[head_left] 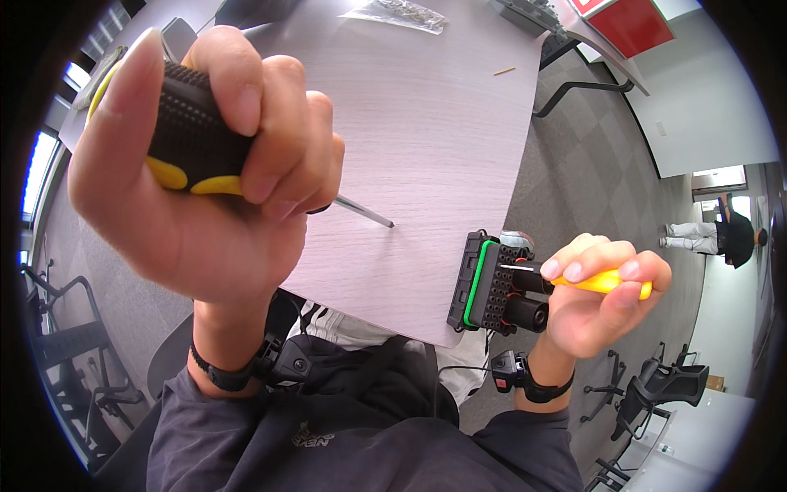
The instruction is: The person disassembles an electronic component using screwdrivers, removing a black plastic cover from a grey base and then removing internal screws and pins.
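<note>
My left hand [197,180] is raised close to the camera, fist closed around the black and yellow handle [193,135] of a large screwdriver; its metal shaft [365,212] points right over the table. My right hand [594,299] grips a small screwdriver with a yellow handle [607,281], whose thin tip [516,266] touches the face of a black multi-pin connector block with a green seal [484,283]. The block stands at the table's near right edge, and the same hand seems to steady it from behind.
A pale wood-grain table [426,123] holds a clear bag of small parts [398,12] at its far edge and a small stick [504,71]. Office chairs [656,385] stand on the carpet at right; a person [725,234] stands far right.
</note>
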A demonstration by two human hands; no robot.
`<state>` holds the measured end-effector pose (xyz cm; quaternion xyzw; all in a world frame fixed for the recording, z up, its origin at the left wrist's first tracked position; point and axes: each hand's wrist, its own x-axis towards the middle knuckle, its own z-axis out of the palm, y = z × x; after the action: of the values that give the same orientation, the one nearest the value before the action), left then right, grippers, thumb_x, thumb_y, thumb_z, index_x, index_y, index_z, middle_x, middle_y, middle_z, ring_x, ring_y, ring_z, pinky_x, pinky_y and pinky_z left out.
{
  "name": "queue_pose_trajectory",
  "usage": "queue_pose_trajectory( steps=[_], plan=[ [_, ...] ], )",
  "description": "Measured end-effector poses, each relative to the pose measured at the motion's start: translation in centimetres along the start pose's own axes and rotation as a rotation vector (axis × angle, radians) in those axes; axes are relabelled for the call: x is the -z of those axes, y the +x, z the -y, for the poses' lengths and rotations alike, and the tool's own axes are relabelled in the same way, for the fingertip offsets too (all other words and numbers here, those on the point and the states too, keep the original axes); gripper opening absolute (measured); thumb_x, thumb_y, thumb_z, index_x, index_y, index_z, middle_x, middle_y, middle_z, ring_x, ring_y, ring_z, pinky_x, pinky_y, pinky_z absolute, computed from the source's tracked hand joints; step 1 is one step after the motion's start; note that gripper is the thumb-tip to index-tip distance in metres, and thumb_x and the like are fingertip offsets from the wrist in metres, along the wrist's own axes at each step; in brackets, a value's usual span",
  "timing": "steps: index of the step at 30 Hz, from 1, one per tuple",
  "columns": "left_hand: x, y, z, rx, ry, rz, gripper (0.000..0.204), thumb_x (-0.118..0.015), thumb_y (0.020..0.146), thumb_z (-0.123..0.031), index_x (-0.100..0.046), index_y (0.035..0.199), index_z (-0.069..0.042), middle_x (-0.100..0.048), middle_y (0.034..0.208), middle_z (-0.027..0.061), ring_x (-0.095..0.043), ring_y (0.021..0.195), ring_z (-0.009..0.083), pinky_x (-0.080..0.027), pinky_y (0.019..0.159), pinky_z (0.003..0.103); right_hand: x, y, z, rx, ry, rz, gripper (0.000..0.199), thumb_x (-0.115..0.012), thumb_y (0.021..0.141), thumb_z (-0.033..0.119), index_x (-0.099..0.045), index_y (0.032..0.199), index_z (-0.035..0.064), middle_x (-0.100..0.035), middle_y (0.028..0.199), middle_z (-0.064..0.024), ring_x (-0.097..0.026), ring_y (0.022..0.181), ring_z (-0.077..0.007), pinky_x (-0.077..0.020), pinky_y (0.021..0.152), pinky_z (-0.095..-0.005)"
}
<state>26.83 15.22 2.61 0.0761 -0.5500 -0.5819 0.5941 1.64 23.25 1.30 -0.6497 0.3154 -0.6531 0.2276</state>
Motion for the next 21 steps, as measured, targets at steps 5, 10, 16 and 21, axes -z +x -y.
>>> queue_pose_trajectory(
  steps=[5, 10, 16, 21],
  plan=[
    [-0.7, -0.1, 0.9, -0.002, -0.130, -0.035, 0.039, -0.032, 0.093, -0.049, -0.044, 0.079, -0.014, -0.038, 0.055, -0.0024, -0.034, 0.042, 0.0075, -0.027, 0.038, 0.021, 0.5, 0.9, -0.9, 0.101, 0.078, 0.139, 0.036, -0.039, 0.099, 0.043, -0.036, 0.097, 0.0077, -0.056, 0.067, -0.0129, -0.056, 0.049, -0.0222, -0.0436, 0.047, -0.0305],
    [-2.4, -1.8, 3.2, -0.054, -0.342, -0.056, 0.041, -0.035, 0.090, -0.053, -0.042, 0.079, -0.015, -0.039, 0.053, -0.0024, -0.034, 0.041, 0.0084, -0.025, 0.036, 0.022, -0.5, 0.6, -1.4, 0.105, 0.141, 0.137, 0.043, -0.033, 0.098, 0.050, -0.037, 0.097, 0.0077, -0.056, 0.067, -0.0122, -0.056, 0.047, -0.0219, -0.0423, 0.047, -0.0297],
    [-3.9, -1.6, 3.5, -0.045, -0.373, -0.033, 0.042, -0.036, 0.089, -0.054, -0.041, 0.079, -0.014, -0.038, 0.053, -0.0019, -0.033, 0.041, 0.0090, -0.024, 0.036, 0.023, 0.0, 1.0, -1.1, 0.121, 0.133, 0.191, 0.045, -0.021, 0.100, 0.047, -0.042, 0.103, 0.0079, -0.053, 0.070, -0.0069, -0.055, 0.047, -0.0182, -0.0389, 0.044, -0.0244],
    [-3.8, -1.7, 3.6, -0.025, -0.364, -0.019, 0.042, -0.038, 0.089, -0.054, -0.041, 0.079, -0.013, -0.039, 0.053, -0.0015, -0.033, 0.041, 0.0090, -0.026, 0.036, 0.024, 0.2, 0.9, -1.4, 0.133, 0.121, 0.207, 0.045, -0.024, 0.099, 0.048, -0.042, 0.105, 0.0073, -0.054, 0.071, -0.0073, -0.057, 0.048, -0.0186, -0.0390, 0.045, -0.0243]
  ],
)
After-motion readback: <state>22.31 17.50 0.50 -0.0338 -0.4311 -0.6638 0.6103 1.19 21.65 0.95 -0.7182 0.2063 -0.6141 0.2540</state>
